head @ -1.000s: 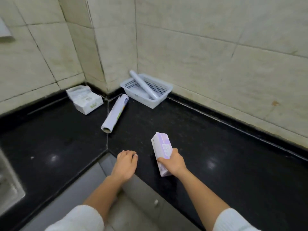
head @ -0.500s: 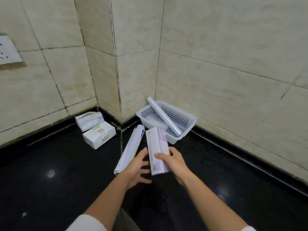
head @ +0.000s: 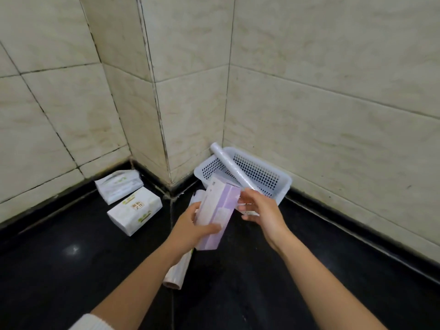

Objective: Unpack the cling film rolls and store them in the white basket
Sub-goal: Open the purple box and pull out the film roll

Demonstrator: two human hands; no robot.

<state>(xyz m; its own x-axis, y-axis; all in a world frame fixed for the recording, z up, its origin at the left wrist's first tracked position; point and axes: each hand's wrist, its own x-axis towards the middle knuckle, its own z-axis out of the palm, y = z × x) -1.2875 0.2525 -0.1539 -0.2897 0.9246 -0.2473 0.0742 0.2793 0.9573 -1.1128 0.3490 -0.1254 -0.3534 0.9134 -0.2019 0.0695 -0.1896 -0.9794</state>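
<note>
My left hand grips a long purple-and-white cling film box near its lower end, held above the black counter. My right hand is beside the box's upper end with fingers spread, touching its top corner. A bare cling film roll lies slanted across the white perforated basket in the wall corner. A second roll lies on the counter, mostly hidden under my left forearm and the box.
Two white tissue packs lie on the black counter to the left, near the tiled wall. Tiled walls enclose the corner behind the basket.
The box was lifted from the counter's front edge toward the basket. It passed from my right hand into my left; my right hand now sits at its upper end. The view rose.
</note>
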